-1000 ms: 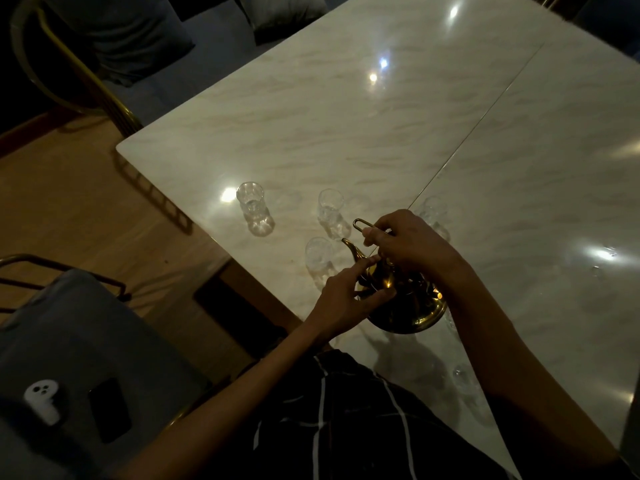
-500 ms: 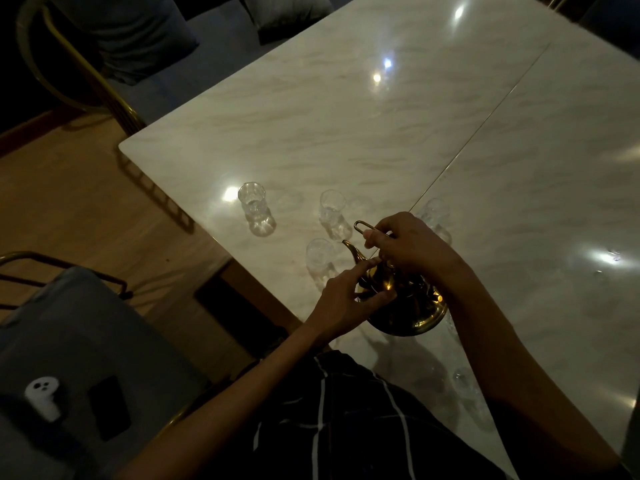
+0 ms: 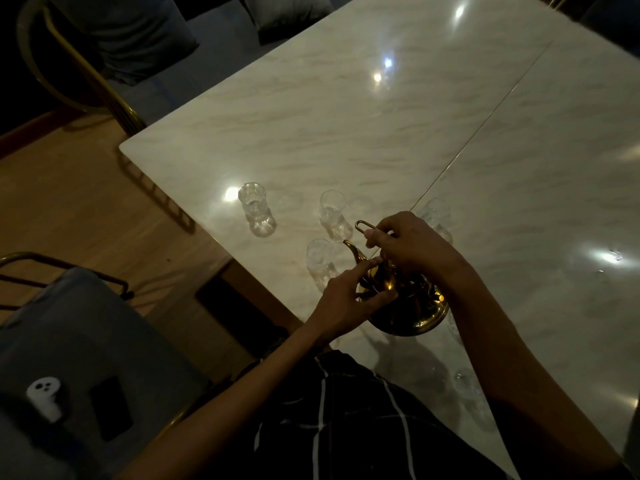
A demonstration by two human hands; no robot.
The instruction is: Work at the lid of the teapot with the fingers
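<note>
A shiny gold teapot (image 3: 412, 313) stands on the pale marble table (image 3: 346, 133) near its front edge, spout pointing left. My right hand (image 3: 410, 245) grips the pot's thin gold handle from above. My left hand (image 3: 346, 296) rests against the pot's left side, index finger stretched up toward the lid and thumb lying on the belly. Several small clear glasses stand around the pot: one (image 3: 254, 206) far left, one (image 3: 332, 211) behind the spout, one (image 3: 320, 259) just left of the spout, one (image 3: 437, 214) partly hidden behind my right hand.
Another clear glass (image 3: 465, 384) stands near the table edge beside my right forearm. A grey cushioned chair (image 3: 69, 341) at the lower left carries a white earbud case (image 3: 45, 396) and a dark phone (image 3: 110, 407). A gold-framed chair (image 3: 86, 67) stands beyond the table's left corner. Wooden floor lies to the left.
Both hands stay on the teapot in nearly the same pose. The view has shifted only slightly.
</note>
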